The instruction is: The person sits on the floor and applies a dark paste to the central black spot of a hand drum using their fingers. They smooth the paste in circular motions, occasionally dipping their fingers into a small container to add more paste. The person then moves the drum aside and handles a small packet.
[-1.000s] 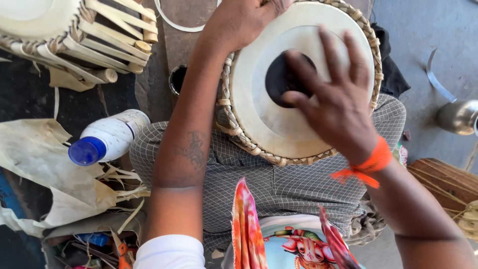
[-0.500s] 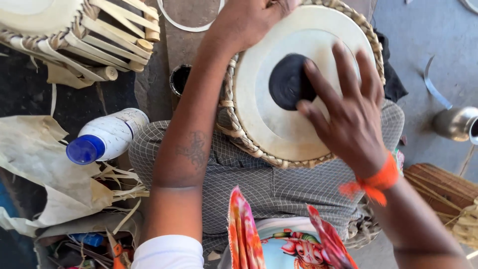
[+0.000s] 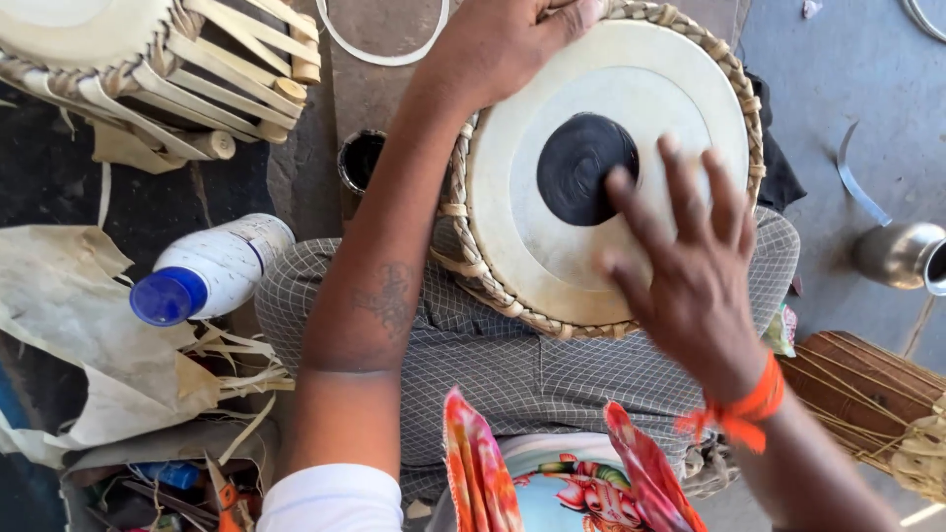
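A drum-maker's floor workshop: a laced drum (image 3: 138,69) waits nearby, leather scraps (image 3: 89,325) and hand tools (image 3: 197,488) strewn on the ground.

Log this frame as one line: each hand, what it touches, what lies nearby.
left hand: grips drum rim | right hand: fingers spread on drum skin beside black spot | nearby: white bottle, second drum, metal cup

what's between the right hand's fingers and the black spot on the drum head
Nothing visible. The right hand lies spread over the pale skin of the tabla drum, its fingertips at the edge of the black spot. The left hand grips the far rim, clear of that spot.
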